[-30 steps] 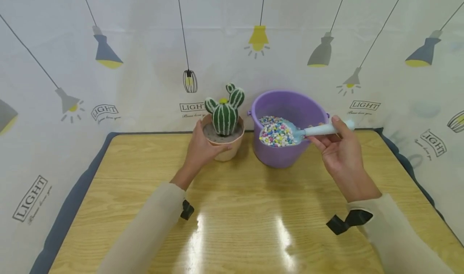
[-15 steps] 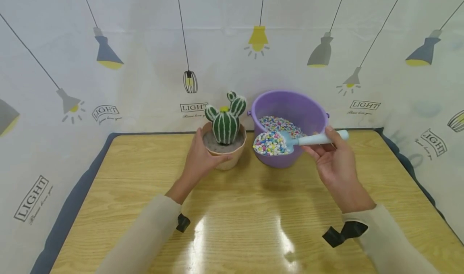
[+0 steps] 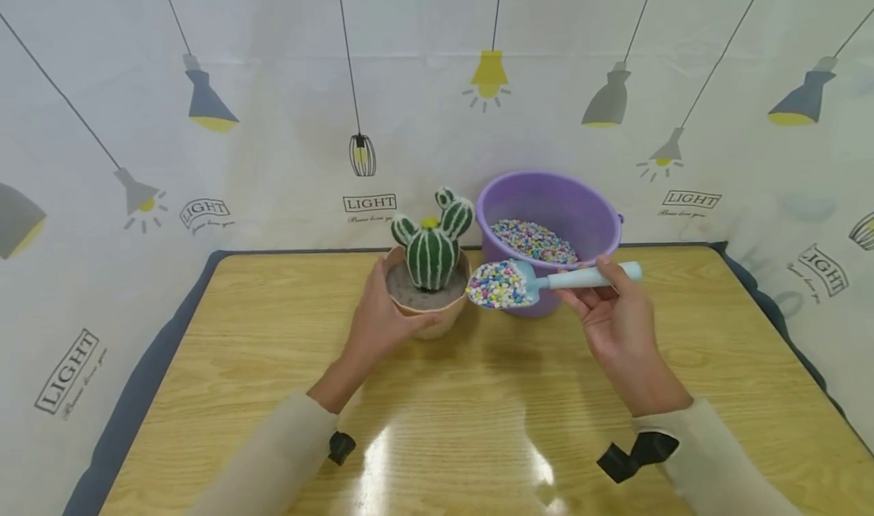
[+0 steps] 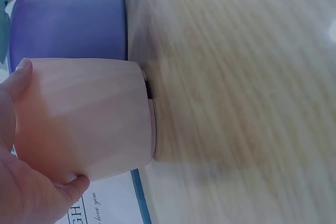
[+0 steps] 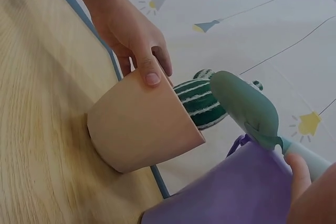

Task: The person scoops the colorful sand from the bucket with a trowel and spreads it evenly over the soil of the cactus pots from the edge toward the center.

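Note:
In the head view my left hand [image 3: 382,319] grips the near-left rim of a peach flowerpot [image 3: 445,322], thumb along its front. A green, white-striped cactus [image 3: 432,259] with a yellow top stands in its grey soil [image 3: 404,291]. My right hand [image 3: 617,330] holds a pale blue hand trowel [image 3: 580,277] by the handle, palm up. Multicoloured pebbles [image 3: 498,284] heap its blade, which is level just right of the pot's rim. From the right wrist view, the underside of the trowel [image 5: 247,103] overlaps the cactus. The pot [image 4: 84,119] stands upright on the table.
Behind the trowel stands a purple bucket [image 3: 587,224], close to the pot, with more pebbles [image 3: 535,240] inside. A wooden table [image 3: 464,410] extends toward me. White sheeting [image 3: 287,121] printed with lamps rises behind the table's dark back edge.
The loaded trowel has moved left and toward me, from over the bucket to beside the pot. My left hand has drawn the pot slightly toward me.

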Demonstrator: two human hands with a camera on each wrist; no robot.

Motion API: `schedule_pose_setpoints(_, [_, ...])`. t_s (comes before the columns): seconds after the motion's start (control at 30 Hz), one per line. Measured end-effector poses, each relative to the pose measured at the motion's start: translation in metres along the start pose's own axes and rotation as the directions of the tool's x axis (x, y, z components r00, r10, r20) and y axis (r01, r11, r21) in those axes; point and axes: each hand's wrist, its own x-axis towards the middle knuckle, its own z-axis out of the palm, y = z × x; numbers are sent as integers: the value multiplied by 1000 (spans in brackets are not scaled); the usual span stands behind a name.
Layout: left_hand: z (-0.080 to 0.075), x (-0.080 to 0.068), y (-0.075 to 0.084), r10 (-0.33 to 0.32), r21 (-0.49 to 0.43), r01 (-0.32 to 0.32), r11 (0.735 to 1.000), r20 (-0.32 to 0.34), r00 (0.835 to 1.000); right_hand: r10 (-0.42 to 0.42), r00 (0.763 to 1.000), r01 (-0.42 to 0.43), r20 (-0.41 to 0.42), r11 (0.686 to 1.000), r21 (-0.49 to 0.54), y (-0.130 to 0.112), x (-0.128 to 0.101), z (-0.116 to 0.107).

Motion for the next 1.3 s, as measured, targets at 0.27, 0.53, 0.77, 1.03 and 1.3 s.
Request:
schedule_pose_setpoints(0.27, [4, -20, 9, -67, 14, 67, 998, -4, 998, -33, 998, 31, -45, 998, -63, 9, 0, 6])
schedule_pose_setpoints(0.53, [12, -35, 16, -128, 52, 130, 990, -41, 991, -111, 993, 104, -41, 986, -132, 15, -1, 10])
schedule_pose_setpoints(0.77, [12, -35, 19, -139, 61, 142, 988, -48, 989, -180, 982, 165, -61, 968, -189, 20, 0, 14])
schedule_pose_setpoints(1.03, [11, -34, 19, -146, 70, 148, 987, -41, 989, -234, 971, 215, -50, 944, -249, 26, 2, 19])
schedule_pose_setpoints(1.3, [11, -34, 19, -142, 73, 146, 987, -56, 988, -261, 964, 235, -50, 926, -296, 31, 3, 25])
